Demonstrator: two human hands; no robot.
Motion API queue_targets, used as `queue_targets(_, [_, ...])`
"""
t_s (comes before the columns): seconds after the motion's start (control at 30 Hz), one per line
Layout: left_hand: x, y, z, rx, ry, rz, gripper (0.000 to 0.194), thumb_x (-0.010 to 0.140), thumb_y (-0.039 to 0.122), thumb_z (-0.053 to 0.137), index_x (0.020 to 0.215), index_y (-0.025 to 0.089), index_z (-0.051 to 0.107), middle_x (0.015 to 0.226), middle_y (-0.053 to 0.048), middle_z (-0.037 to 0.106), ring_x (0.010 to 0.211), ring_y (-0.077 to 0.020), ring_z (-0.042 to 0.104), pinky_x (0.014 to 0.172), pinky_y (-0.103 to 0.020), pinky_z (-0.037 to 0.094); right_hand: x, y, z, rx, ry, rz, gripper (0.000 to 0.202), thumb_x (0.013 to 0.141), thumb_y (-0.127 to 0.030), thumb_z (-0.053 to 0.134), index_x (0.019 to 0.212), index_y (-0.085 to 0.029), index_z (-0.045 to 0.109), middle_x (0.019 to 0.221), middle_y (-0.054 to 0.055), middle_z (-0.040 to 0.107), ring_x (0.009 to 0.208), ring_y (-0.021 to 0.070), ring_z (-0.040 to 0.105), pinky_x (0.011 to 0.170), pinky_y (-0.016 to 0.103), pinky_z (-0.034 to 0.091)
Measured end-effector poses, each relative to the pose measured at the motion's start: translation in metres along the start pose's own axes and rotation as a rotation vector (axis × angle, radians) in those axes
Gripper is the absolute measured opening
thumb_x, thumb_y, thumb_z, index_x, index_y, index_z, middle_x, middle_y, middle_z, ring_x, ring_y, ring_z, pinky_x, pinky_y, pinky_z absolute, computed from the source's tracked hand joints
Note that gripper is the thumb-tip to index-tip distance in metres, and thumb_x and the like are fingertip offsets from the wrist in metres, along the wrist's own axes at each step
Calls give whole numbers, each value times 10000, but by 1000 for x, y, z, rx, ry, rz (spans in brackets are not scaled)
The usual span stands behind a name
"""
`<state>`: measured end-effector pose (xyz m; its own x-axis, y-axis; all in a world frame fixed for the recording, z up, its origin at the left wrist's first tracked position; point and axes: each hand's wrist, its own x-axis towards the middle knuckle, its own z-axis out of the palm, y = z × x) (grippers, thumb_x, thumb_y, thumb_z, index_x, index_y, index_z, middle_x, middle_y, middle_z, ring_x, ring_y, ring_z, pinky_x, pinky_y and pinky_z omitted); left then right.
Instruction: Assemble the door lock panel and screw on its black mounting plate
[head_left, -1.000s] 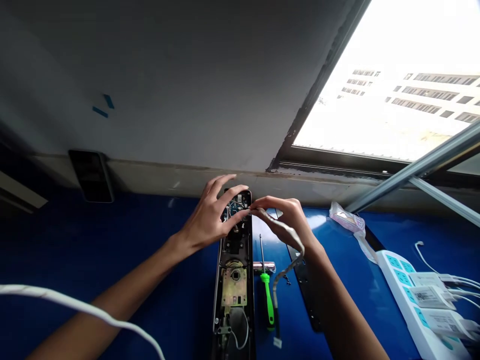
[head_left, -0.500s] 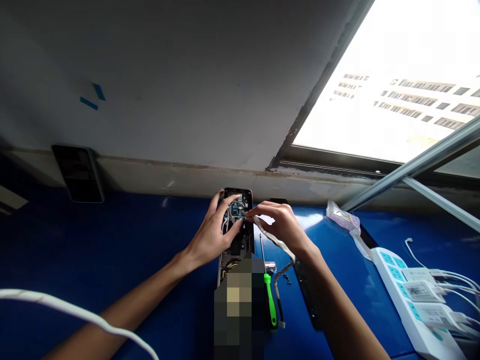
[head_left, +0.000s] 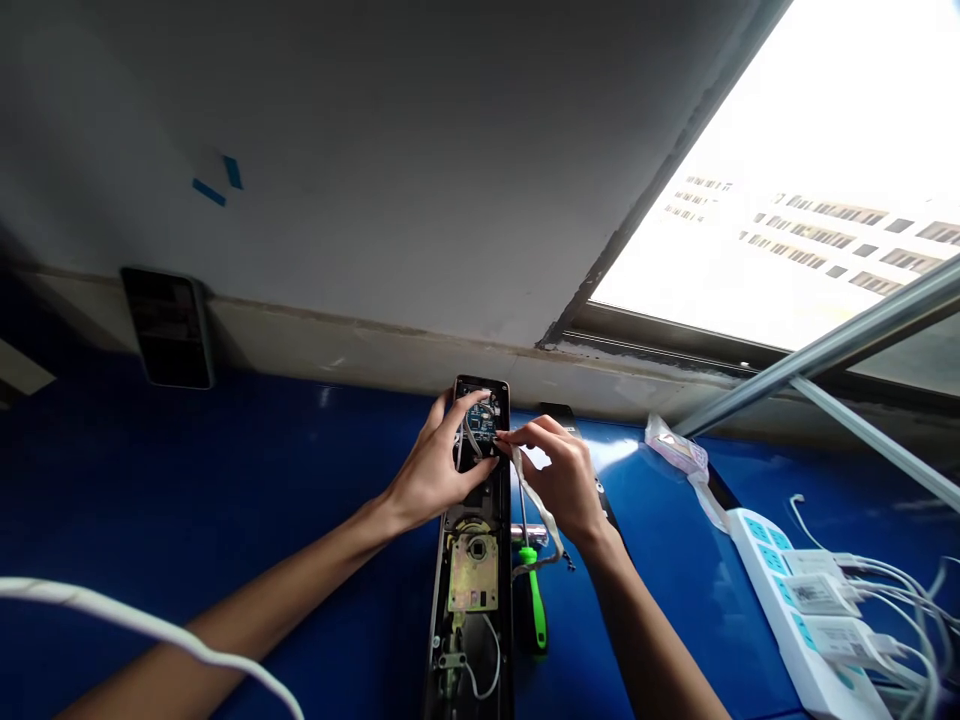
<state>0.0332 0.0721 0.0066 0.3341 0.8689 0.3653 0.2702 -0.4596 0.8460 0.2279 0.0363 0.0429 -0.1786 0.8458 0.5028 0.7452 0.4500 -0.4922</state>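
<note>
An opened electronic door lock point(head_left: 504, 500) lies lengthwise on the blue table, its long black housing showing a blue circuit board point(head_left: 481, 418) near the top. My left hand point(head_left: 435, 465) grips the upper left of the housing, with index finger and thumb reaching over the board. At the board's lower right edge, my right hand point(head_left: 559, 470) pinches the end of a white-wrapped cable point(head_left: 538, 500); its fingertips hide the connector. Farther down the lock sit a brass-coloured plate point(head_left: 474, 590) and a thin white wire point(head_left: 495, 665).
A green-handled screwdriver point(head_left: 533, 600) lies right of the lock, by a shiny silver cylinder point(head_left: 534, 536). A dark plate point(head_left: 559, 412) lies behind my right hand. Farther right are a plastic packet point(head_left: 676, 443) and a power strip point(head_left: 780, 590). A white cable point(head_left: 150, 622) crosses my left forearm.
The view has shifted, and the lock's lower half now shows. The cable's loose part has swung left across the screwdriver. Both hands stay at the circuit board.
</note>
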Motion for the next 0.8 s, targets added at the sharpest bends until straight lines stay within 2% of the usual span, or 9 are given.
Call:
queue_targets(0.33, [2, -2, 0, -2, 28, 117, 696, 846, 202, 793, 1470, 327, 513, 1470, -75, 579, 1336, -278, 618, 1143, -404, 511, 14, -2, -3, -45, -75, 24, 171, 884, -102, 646, 836, -234, 743, 856, 34, 712, 729, 153, 680, 689, 254, 510])
queue_targets(0.47, [3, -4, -3, 48, -14, 109, 743, 864, 243, 790, 1522, 320, 455, 1511, -105, 545, 1396, -311, 578, 1177, -452, 490, 14, 1, 0, -9, -74, 41, 159, 904, -131, 646, 867, -242, 753, 869, 34, 722, 746, 153, 685, 704, 260, 514])
queue_targets(0.53, [3, -2, -6, 140, -61, 88, 827, 895, 278, 771, 1605, 330, 351, 1644, -146, 398, 1508, -376, 455, 1207, -535, 451, 10, 3, 3, 23, -61, 63, 135, 918, -170, 659, 897, -252, 763, 891, 33, 743, 768, 159, 690, 734, 275, 527])
queue_targets(0.57, [2, 1, -8, 202, -77, 80, 864, 913, 297, 758, 1639, 349, 293, 1719, -158, 261, 1561, -422, 359, 1205, -587, 437, 7, 5, 3, 42, -56, 78, 120, 925, -198, 668, 937, -262, 769, 912, 30, 758, 790, 162, 696, 757, 281, 539])
queue_targets(0.63, [-1, 11, -11, 326, -82, 117, 881, 938, 312, 741, 1661, 400, 245, 1783, -132, -17, 1608, -501, 175, 1176, -679, 423, -5, 8, 1, 69, -43, 121, 175, 942, -272, 676, 1096, -289, 759, 1012, 22, 786, 869, 166, 719, 815, 285, 564])
queue_targets(0.67, [-2, 19, -12, 383, -79, 176, 852, 944, 297, 735, 1651, 413, 274, 1786, -106, -78, 1616, -516, 98, 1173, -708, 405, -13, 11, -3, 70, -31, 155, 244, 959, -308, 660, 1193, -298, 729, 1092, 23, 789, 924, 167, 729, 848, 287, 574])
queue_targets(0.7, [-2, 27, -13, 432, -98, 265, 795, 951, 263, 720, 1630, 405, 332, 1787, -95, -63, 1621, -509, 63, 1178, -718, 391, -23, 14, -8, 58, -14, 201, 301, 981, -334, 627, 1273, -298, 689, 1174, 28, 780, 984, 169, 732, 883, 291, 578])
queue_targets(0.73, [-3, 36, -13, 466, -147, 372, 701, 962, 209, 687, 1588, 382, 421, 1784, -99, 15, 1622, -489, 87, 1184, -705, 393, -35, 18, -15, 29, 8, 261, 331, 1003, -345, 583, 1321, -292, 656, 1243, 37, 764, 1048, 175, 727, 920, 301, 576])
queue_targets(0.8, [-1, 55, -9, 492, -267, 619, 465, 972, 141, 630, 1416, 280, 622, 1667, -159, 341, 1552, -430, 315, 1177, -642, 433, -61, 27, -32, -72, 50, 421, 328, 1023, -327, 517, 1315, -259, 652, 1306, 72, 737, 1179, 215, 691, 1007, 352, 548])
